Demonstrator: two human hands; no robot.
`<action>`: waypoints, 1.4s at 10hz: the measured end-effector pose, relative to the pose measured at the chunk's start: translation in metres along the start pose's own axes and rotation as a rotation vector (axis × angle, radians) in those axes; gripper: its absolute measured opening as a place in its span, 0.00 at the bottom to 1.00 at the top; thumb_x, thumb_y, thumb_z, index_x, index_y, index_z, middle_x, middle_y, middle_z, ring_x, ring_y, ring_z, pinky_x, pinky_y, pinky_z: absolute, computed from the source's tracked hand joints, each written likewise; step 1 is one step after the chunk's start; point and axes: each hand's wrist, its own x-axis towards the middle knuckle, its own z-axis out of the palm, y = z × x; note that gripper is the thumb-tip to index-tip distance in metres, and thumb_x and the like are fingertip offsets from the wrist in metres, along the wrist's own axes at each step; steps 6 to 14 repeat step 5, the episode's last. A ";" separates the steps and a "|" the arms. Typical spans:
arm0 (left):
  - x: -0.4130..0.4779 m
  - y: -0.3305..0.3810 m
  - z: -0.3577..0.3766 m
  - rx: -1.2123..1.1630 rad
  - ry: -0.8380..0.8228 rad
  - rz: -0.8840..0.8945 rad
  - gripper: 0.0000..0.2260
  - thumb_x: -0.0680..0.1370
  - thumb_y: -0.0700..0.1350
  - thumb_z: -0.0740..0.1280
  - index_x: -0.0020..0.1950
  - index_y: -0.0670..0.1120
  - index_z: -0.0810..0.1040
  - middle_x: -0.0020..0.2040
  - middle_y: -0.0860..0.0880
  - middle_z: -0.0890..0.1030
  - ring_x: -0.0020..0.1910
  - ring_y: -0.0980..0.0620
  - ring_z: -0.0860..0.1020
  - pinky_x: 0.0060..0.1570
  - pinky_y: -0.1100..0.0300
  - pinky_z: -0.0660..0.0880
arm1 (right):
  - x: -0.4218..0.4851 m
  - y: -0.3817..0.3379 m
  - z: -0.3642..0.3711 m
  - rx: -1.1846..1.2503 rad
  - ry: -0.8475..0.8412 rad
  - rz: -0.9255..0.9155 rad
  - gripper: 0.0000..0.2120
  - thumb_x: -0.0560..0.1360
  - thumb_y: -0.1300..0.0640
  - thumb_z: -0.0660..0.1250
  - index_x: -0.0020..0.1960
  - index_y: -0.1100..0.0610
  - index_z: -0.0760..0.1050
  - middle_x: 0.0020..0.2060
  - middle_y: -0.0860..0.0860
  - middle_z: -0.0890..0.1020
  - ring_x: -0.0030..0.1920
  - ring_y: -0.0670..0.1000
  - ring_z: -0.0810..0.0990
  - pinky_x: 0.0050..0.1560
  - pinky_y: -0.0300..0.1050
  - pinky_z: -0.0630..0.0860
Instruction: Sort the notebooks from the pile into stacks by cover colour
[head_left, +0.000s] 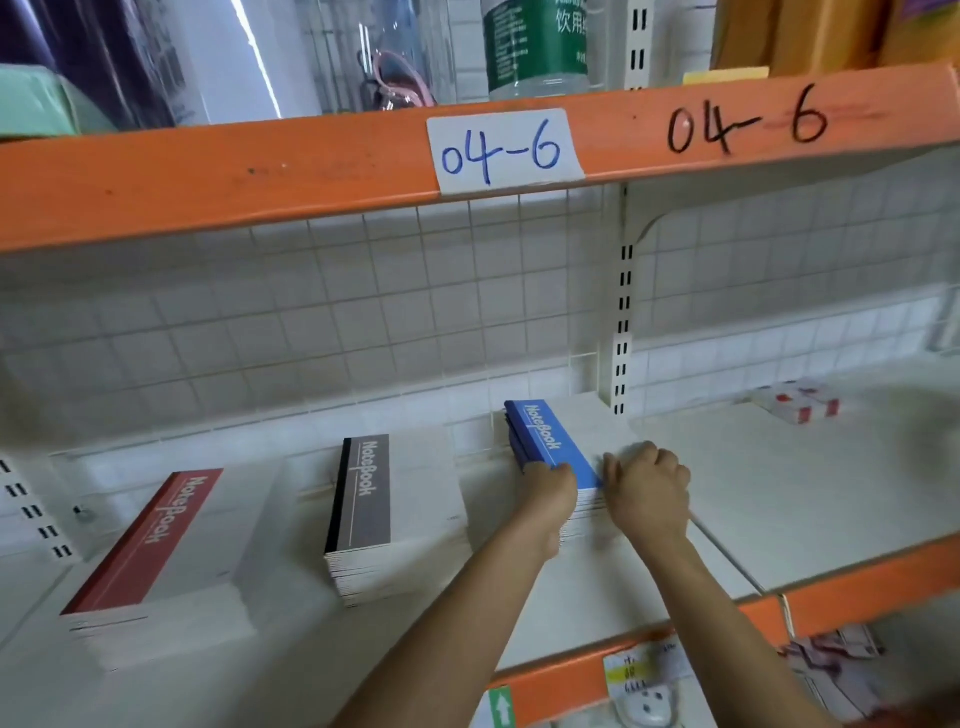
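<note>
The white shelf (779, 493) carried three stacks of notebooks in a row, each cover white with a coloured band down its left side printed "NoteBook". The red stack (171, 551) lay at the near left. The grey stack (400, 509) lay in the middle, well apart from it. The blue stack (550, 436) lay farthest back and to the right, close to the slotted upright (623, 312).

Both hands were on the blue stack. The left hand (550, 499) gripped its near left corner, the fingers going down over the side. The right hand (652, 488) sat on the top cover just beside the blue band, knuckles up and fingers curled. Whether it pinched a cover or only pressed on it could not be told.

Behind the stacks ran a white wire-grid back panel (311, 322). The shelf's front edge was an orange rail (857, 587), with a price tag (644, 670) and a green arrow sticker (500, 706) on it near the forearms. In the bay to the right of the upright, small white-and-red boxes (797, 405) lay at the far side.

Overhead, the upper orange rail (260, 176) bore a white label (501, 150) with "04-6" in blue. The same number was written in black marker (748, 124) to its right. A water bottle (535, 47) with a green label stood on that upper shelf.
</note>
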 end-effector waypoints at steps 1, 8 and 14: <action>0.000 0.001 0.005 0.027 0.029 -0.010 0.18 0.78 0.43 0.55 0.68 0.43 0.66 0.62 0.44 0.74 0.58 0.43 0.75 0.56 0.52 0.74 | 0.002 0.001 0.004 0.025 0.042 -0.022 0.23 0.78 0.52 0.61 0.60 0.72 0.68 0.56 0.68 0.73 0.57 0.66 0.70 0.54 0.56 0.68; -0.033 0.012 -0.028 0.287 0.157 0.272 0.17 0.80 0.43 0.57 0.68 0.41 0.65 0.65 0.44 0.73 0.60 0.46 0.73 0.53 0.57 0.71 | -0.015 -0.008 -0.008 -0.115 -0.003 -0.099 0.30 0.81 0.43 0.46 0.76 0.61 0.52 0.76 0.57 0.54 0.76 0.56 0.47 0.73 0.61 0.44; -0.033 0.012 -0.028 0.287 0.157 0.272 0.17 0.80 0.43 0.57 0.68 0.41 0.65 0.65 0.44 0.73 0.60 0.46 0.73 0.53 0.57 0.71 | -0.015 -0.008 -0.008 -0.115 -0.003 -0.099 0.30 0.81 0.43 0.46 0.76 0.61 0.52 0.76 0.57 0.54 0.76 0.56 0.47 0.73 0.61 0.44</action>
